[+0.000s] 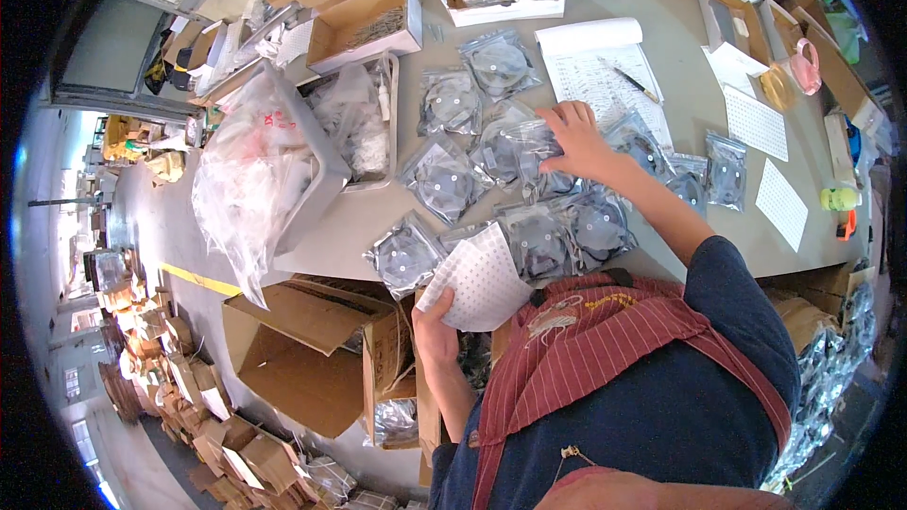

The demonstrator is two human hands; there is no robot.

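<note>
My left hand (436,323) is closed on the lower edge of a white label sheet (484,274) marked with rows of small dots. The sheet tilts over the table's near edge. My right hand (578,142) reaches across to the middle of the table. Its thumb and fingers are on a clear zip bag (532,138), with the fingertips partly hidden. Around it lie several more clear bags with dark coiled parts inside, such as one bag (446,179) to its left and another bag (539,241) nearer me. Many carry a small white round sticker.
A grey bin (326,165) with plastic bags stands at the left. Behind the bags are an open carton (364,28) and a paper pad (590,47) with a pen (631,80). Label sheets (756,123) lie at right. An empty cardboard box (302,359) is below the table edge.
</note>
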